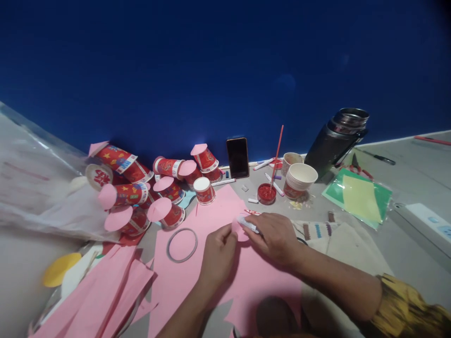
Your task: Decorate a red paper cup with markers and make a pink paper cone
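Note:
My left hand (220, 249) pinches the edge of a small pink paper piece (241, 233), round in outline, above a large pink sheet (197, 291). Closed around a small whitish tube (249, 224), which looks like a glue tube, my right hand (273, 234) meets that paper from the right. The tube's tip is at the pink piece; whether anything comes out of it cannot be seen. Left of my hands a grey ring (169, 253) lies on the sheet. Just beyond stands an upside-down red paper cup (204, 191) with a white base.
Red cups with pink paper tops (165, 211) crowd the left, beside folded pink paper (102, 291). Behind are a phone (237, 157), a red paint pot (267, 194) with a brush, stacked cups (300, 180) and a thermos (333, 141). Green packets (355, 197) lie right.

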`<state>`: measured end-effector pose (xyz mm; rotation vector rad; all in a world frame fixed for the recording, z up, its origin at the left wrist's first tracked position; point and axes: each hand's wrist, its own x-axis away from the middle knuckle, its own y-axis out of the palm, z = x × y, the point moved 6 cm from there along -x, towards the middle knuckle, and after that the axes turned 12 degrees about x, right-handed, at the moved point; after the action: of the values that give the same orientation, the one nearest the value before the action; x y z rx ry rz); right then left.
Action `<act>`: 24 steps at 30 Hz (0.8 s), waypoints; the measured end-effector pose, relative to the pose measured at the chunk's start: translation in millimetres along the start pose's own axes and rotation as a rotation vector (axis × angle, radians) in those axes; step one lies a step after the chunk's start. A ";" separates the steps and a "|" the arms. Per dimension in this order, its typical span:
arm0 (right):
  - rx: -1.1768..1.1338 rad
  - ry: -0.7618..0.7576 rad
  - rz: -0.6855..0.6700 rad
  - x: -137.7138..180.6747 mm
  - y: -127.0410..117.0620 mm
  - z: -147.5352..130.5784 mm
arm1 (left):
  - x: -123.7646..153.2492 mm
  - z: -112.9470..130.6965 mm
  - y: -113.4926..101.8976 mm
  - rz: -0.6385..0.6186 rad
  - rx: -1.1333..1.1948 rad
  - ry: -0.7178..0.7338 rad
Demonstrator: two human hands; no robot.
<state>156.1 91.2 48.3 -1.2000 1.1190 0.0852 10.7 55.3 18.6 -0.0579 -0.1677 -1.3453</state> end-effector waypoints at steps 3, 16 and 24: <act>-0.059 -0.023 0.012 0.4 -2.2 -1.2 | -1.9 -3.3 -0.9 0.008 0.185 -0.091; 0.012 -0.043 0.047 -1.5 -5.2 -4.9 | 6.3 1.3 4.4 0.075 0.159 0.017; -0.017 -0.078 0.009 0.8 -5.4 -6.5 | 4.1 -6.2 -3.8 0.113 0.300 -0.033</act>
<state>155.5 83.6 51.9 -1.1968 1.0575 0.1475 8.5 49.7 12.9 0.1611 -0.3871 -1.1946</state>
